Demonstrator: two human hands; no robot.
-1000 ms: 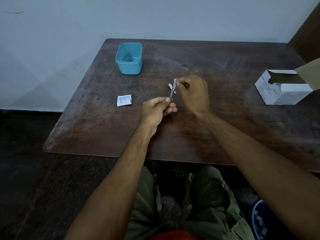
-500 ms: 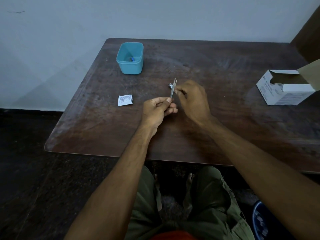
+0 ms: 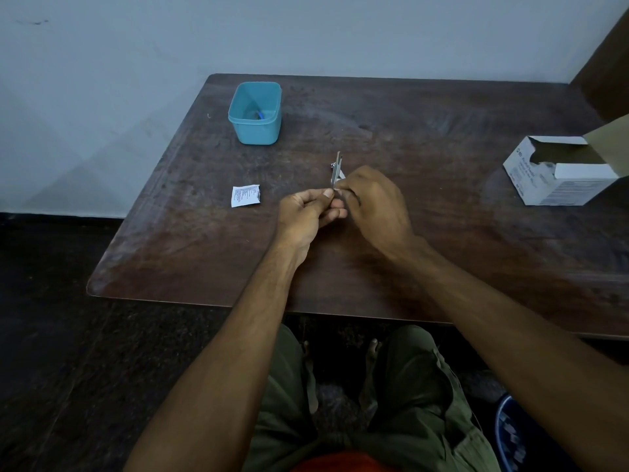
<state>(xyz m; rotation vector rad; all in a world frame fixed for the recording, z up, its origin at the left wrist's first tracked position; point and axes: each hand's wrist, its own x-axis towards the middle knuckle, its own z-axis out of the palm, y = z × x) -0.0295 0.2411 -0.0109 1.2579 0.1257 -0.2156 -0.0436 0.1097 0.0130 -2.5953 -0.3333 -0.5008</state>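
My left hand (image 3: 308, 212) pinches the lower end of a thin metal strip (image 3: 335, 170) that stands nearly upright above the brown wooden table (image 3: 442, 233). My right hand (image 3: 372, 202) has its fingertips curled against the same strip just above my left thumb. A small metal piece (image 3: 333, 166) lies on the table right behind the strip, partly hidden by it. What the right fingers grasp exactly is hidden by the hand itself.
A teal plastic tub (image 3: 256, 112) with a small blue item inside stands at the back left. A small white printed sachet (image 3: 245, 195) lies left of my hands. An open white cardboard box (image 3: 558, 172) sits at the right edge.
My right hand has slid down the strip from its top end toward my left hand. The left hand has stayed where it was.
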